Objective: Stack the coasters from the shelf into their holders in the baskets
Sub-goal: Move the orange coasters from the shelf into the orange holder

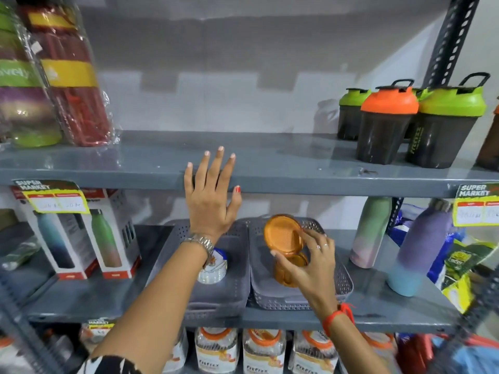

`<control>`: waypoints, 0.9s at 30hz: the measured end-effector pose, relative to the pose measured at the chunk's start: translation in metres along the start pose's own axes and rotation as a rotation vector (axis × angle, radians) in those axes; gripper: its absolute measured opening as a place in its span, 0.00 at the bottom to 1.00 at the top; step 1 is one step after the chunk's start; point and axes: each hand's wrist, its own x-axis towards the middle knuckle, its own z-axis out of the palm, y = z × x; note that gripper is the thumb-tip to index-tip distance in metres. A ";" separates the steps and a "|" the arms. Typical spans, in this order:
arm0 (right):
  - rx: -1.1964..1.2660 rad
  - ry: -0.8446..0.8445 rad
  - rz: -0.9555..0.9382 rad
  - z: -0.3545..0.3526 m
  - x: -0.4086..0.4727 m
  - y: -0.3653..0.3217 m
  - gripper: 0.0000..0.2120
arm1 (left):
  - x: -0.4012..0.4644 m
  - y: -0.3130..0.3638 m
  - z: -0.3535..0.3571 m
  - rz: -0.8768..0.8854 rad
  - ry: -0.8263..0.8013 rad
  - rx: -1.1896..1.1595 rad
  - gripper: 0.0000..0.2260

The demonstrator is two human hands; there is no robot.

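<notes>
While both arms reach across the rack, findings run from nearest to farthest.

Bottom shelf: boxed jars point(216, 352) with orange lids stand in a row, cut off by the lower edge; their print is too blurred to read.
Right hand point(305, 261): fingers clamped on an orange coaster point(283, 233), held tilted on edge just above the orange holder point(287, 271).
Orange holder: stands in the right basket point(343, 282); the hand covers most of it, so how many coasters it holds cannot be told.
Left basket point(237, 268): touching the right basket; a clear holder point(212, 273) with a blue-and-white item on top sits inside, partly hidden by the left wrist and its watch point(201, 242).
Middle shelf point(378, 317): boxed bottles point(89, 238) to the left of the baskets, pastel bottles point(372, 230) and packets point(459, 268) to the right.
Left hand point(210, 195): fingers apart and empty, spread flat against the front edge of the upper shelf point(297, 168), fingertips over its lip.
Price tags point(54, 197): hang from the upper shelf edge at left and right; handwriting unreadable, the right one cut off.
Upper shelf: bare in the middle; wrapped bottles point(73, 76) far left, shaker bottles point(388, 122) with green and orange lids far right.
Rack post point(448, 41): perforated, rising behind the shakers.
</notes>
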 end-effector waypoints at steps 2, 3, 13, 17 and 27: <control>-0.105 -0.110 0.173 0.016 0.006 0.026 0.34 | 0.002 0.000 0.002 0.016 0.025 0.032 0.23; -0.160 -0.174 0.237 0.024 0.008 0.036 0.34 | 0.003 -0.001 0.005 0.015 0.040 0.048 0.23; -0.516 -0.533 0.518 0.077 0.021 0.089 0.27 | 0.001 -0.006 0.018 0.050 0.156 0.119 0.24; -0.641 -0.662 0.552 0.079 0.023 0.091 0.28 | 0.001 -0.007 0.020 0.057 0.194 0.134 0.24; -0.628 -0.893 0.420 0.082 0.040 0.087 0.49 | 0.003 -0.006 0.022 0.047 0.244 0.135 0.25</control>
